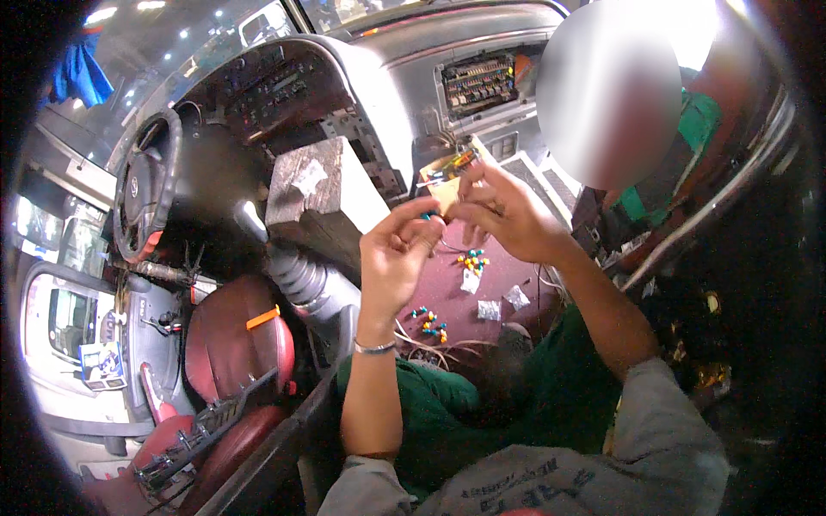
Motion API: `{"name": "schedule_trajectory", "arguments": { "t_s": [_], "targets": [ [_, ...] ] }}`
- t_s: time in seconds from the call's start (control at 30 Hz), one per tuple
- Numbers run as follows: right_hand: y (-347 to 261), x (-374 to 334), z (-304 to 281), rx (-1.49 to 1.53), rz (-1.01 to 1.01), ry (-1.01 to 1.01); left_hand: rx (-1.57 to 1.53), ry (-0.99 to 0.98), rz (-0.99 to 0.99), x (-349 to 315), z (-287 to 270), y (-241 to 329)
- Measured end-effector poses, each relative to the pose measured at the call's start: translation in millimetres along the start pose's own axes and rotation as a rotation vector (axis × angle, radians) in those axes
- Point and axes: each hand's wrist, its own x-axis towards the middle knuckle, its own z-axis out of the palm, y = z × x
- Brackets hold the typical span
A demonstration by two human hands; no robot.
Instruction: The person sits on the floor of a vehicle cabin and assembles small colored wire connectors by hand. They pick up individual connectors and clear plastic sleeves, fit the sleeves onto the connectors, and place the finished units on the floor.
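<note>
My left hand is raised in front of me, thumb and fingers pinched together. A small teal piece shows at its fingertips; its kind is too small to tell. Close beside it, my right hand has its fingers bent into a pinch, and what they hold is hidden. Just behind the hands lies a tan piece like cardboard with a yellow-and-black tool on it. Below, on the dark red surface, lie two clusters of small yellow and teal pieces and clear little bags.
Around me is a vehicle cab with a steering wheel and red seat at left. A block-shaped box stands beside the gear lever boot. An exposed fuse panel is ahead; a person in green is at right.
</note>
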Motion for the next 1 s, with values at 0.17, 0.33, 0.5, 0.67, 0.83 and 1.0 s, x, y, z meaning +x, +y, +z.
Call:
{"name": "schedule_trajectory", "arguments": {
  "t_s": [0.17, 0.33, 0.5, 0.67, 0.83, 1.0],
  "targets": [
    [-21.1, -7.2, 5.9, 0.569, 0.34, 0.197, -0.026, 0.075, -0.002, -8.1, 13.9, 13.0],
    [-20.4, -8.7, -6.5, 0.218, 0.359, 0.133, 0.054, 0.089, 0.094, -4.5, 7.5, -1.2],
    [-29.9, -5.7, -4.4, 0.251, 0.357, 0.202, -0.018, 0.129, 0.039, -4.0, 3.4, -9.5],
    [-34.2, -4.7, -6.4, 0.2, 0.301, 0.189, 0.057, 0.124, 0.037, -6.0, 0.1, -6.3],
    [-35.7, -3.2, -7.2, 0.138, 0.342, 0.201, 0.107, 0.098, 0.043, -2.2, 0.4, -0.9],
    [-30.4, -4.6, -2.4, 0.312, 0.375, 0.196, 0.104, 0.129, 0.01, -0.3, 4.5, 2.9]
  ]
}}
